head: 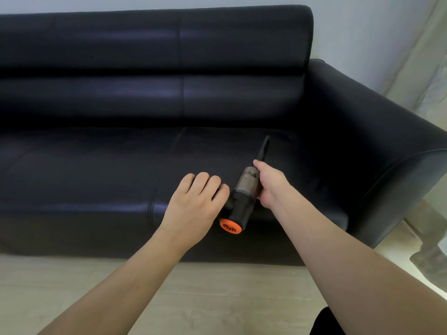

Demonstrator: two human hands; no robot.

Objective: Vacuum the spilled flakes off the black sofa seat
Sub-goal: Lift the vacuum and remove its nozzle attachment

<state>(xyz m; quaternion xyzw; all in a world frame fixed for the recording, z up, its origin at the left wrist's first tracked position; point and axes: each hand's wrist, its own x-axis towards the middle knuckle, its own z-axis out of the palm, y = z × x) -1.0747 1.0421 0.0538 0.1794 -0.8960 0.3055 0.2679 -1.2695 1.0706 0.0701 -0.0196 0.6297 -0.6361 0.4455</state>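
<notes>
1. The handheld vacuum sits over the right seat cushion of the black sofa, its long axis running from the orange rear cap at the near left up to the narrow crevice nozzle at the far right.
2. The right hand has its grip on the clear dust cup — fingers wrapped around the far side of the barrel, thumb lying along the top toward the nozzle.
3. The left hand has its fingers curled down beside the dark motor body; they seem to close on the handle stub there, though the contact itself is hidden.
4. No flakes show on the seat — the leather is too dark and glossy to tell whether any remain.
5. The coming move turns on the nozzle: it points away from both hands toward the back of the cushion, so any sweep most likely runs forward along that axis. The right hand is the nearer one to the tip, so it would steer.
</notes>
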